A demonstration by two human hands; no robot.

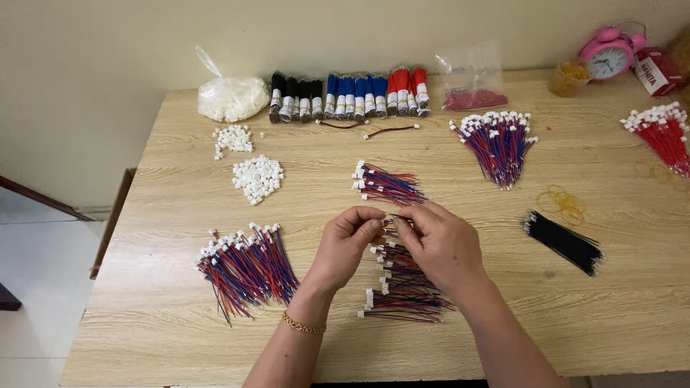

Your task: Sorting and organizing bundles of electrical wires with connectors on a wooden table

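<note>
Red-blue wire lead (392, 220), white connector end, pinched between both hands' fingers (374, 224).

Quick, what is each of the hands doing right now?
Left hand: fingers pinched shut on a small wire lead.
Right hand: pinched on the same wire lead.

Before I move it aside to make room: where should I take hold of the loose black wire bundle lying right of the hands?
Probably best taken at the middle of the black wire bundle, coming from above with the fingers across its width. It lies flat and diagonal, unbound, with its ends fanning out, so a mid-length pinch should keep the strands together. The right hand is nearer.
</note>
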